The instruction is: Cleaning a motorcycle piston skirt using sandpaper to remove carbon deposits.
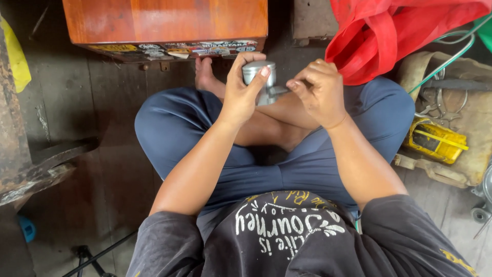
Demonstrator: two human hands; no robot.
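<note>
One metal cylinder (259,73), two hands.

A dark, worn wooden plank floor (107,169) fills the scene, lit by soft, even daylight. At the floor's top edge stands an orange-brown polished wooden box (164,20) with a strip of stickers along its lower rim. A rusty, flaking metal beam (20,164) runs down the left edge, and a crumpled red cloth bag (389,36) lies at the top right above a dirty tan sack (476,133).

Silver metal cylinder (259,72); navy trousers (174,128); red bag (389,36); orange wooden box (164,20); yellow container (435,141).
</note>
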